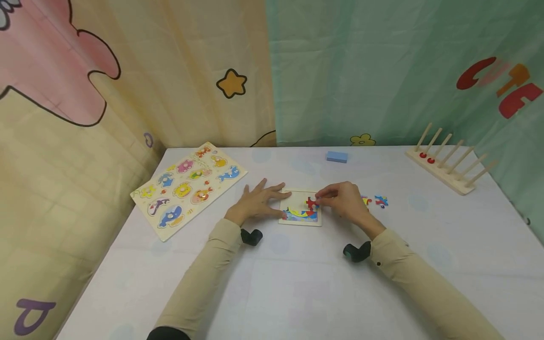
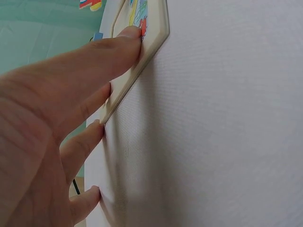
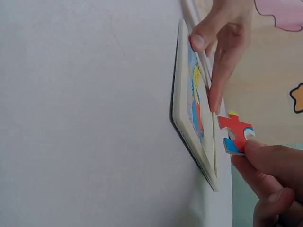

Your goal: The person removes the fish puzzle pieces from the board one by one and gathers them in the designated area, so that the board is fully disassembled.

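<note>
A small wooden jigsaw tray lies mid-table, its lower part filled with blue, yellow and red pieces. My left hand spreads its fingers over the tray's left side; in the left wrist view the thumb presses on the frame's edge. My right hand pinches a red puzzle piece with a white circle, a blue corner and a yellow tab between thumb and fingertips. That piece is above the tray's right side, apart from it in the right wrist view. Two loose puzzle pieces lie to the right, one partly hidden by the right hand.
A large wooden sea-animal board lies at the left. Toward the back sits a blue block. At the right back stands a peg rack with red beads on it. Patterned curtains border the table.
</note>
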Motion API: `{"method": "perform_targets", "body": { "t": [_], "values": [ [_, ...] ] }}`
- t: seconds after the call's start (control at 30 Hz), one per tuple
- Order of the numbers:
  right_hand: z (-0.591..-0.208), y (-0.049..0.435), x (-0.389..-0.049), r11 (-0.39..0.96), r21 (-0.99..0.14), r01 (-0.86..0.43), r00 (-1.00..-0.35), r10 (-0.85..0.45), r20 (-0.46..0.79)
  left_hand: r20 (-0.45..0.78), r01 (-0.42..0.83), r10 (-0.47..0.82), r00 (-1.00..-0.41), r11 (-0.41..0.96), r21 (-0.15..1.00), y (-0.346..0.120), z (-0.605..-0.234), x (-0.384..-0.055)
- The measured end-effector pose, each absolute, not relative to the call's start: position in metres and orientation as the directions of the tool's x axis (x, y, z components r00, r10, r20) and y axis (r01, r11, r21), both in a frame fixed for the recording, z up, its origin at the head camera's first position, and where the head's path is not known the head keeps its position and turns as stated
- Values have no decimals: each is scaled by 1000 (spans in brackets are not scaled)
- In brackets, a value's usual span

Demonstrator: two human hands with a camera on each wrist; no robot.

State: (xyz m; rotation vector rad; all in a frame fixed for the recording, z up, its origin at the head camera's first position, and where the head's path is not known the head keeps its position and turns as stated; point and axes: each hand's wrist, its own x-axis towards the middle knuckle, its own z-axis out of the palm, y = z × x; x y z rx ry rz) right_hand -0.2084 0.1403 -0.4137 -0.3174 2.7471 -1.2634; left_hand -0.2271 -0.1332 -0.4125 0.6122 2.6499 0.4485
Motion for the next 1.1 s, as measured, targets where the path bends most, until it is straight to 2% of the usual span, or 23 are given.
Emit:
{"method": "perform_targets", "body": {
  "t": [0.27,0.47,0.73,1.1],
  "values": [
    [-414,198,-197,576,-817,30,-977,-154,-144,-285,361,483,-828,848,388,-131,-414,-228],
    [-413,248,-187,598,-794,110,-974,-94,-205,-288,359,479,-829,851,382,-131,-410,-227],
    [-415,286,-177,660,-738,140,-967,-69,-245,-279,352,477,-833,847,399,-134,-410,-226],
    [-416,280,-176,756,-651,71,-984,-55,-171,-274,348,479,-834,842,412,-135,-414,-226]
  ]
}}
